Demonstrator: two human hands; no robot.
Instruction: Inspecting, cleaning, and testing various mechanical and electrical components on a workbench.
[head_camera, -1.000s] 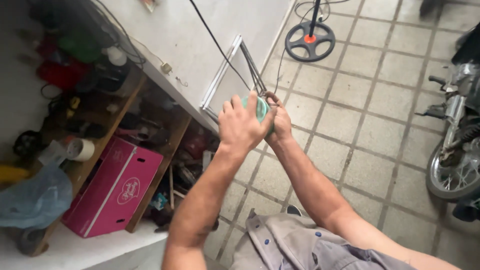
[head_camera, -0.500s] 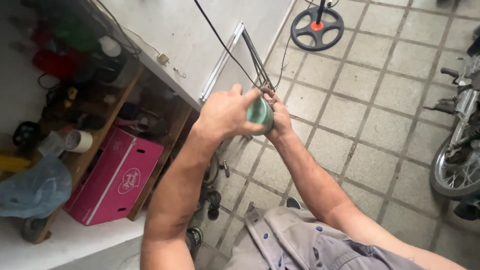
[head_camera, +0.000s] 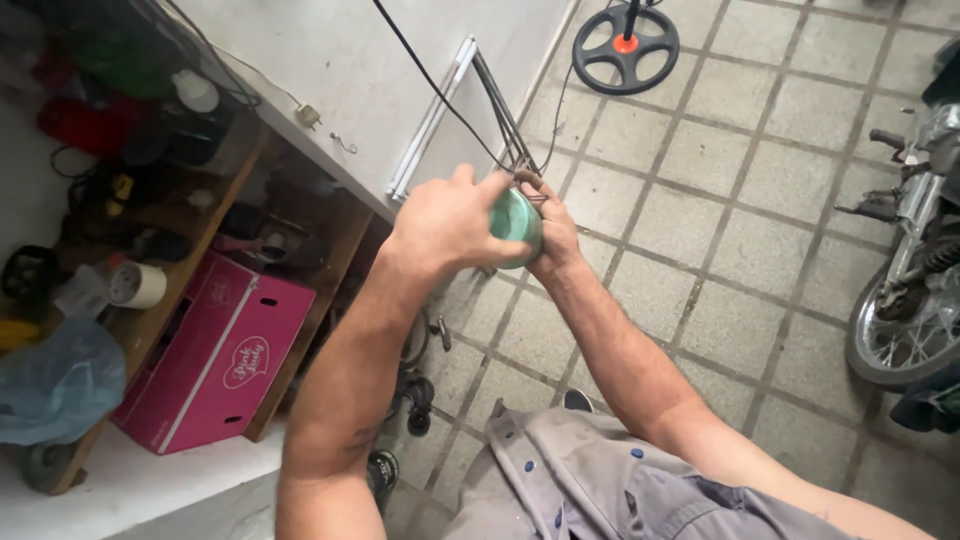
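Both my hands meet over a small round green object (head_camera: 517, 220), likely a tin or lid, held at chest height above the tiled floor. My left hand (head_camera: 445, 225) wraps over its left side and top with fingers curled. My right hand (head_camera: 555, 235) cups it from the right and underneath. Much of the green object is hidden by my fingers. A thin black cable (head_camera: 430, 80) runs down from above toward my hands.
A wooden shelf (head_camera: 215, 200) at left holds tools, a white tape roll (head_camera: 135, 285), a pink cardboard box (head_camera: 215, 350) and a blue bag (head_camera: 55, 385). White tubes (head_camera: 430, 120) lean on the wall. A round black stand base (head_camera: 625, 45) and a motorcycle wheel (head_camera: 900, 330) stand on the tiles.
My left hand has shifted round the green object, its forearm swinging lower and left. The view has drifted slightly; both hands stay closed on the object.
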